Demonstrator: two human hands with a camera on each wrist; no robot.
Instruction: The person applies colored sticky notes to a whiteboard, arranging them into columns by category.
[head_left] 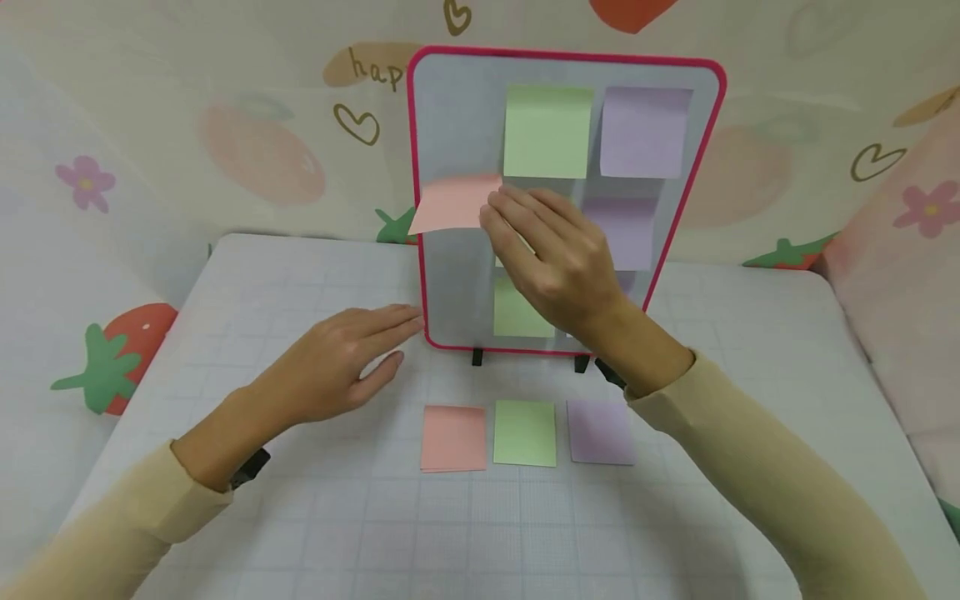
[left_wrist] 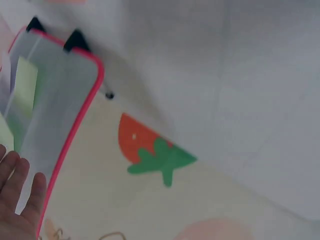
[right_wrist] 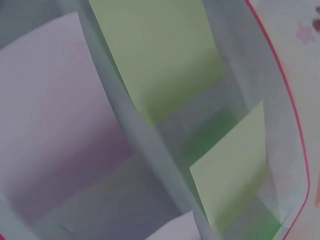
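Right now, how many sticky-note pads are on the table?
3: pink pad at left, green pad in the middle, purple pad at right; the board might hide more.

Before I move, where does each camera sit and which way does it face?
On head: looks forward and down at the board; left hand, right hand and sleeves show.
On left wrist: faces the board's edge and a strawberry print; fingers show.
On right wrist: faces green notes and purple notes; no body shows.
Wrist views share green notes.
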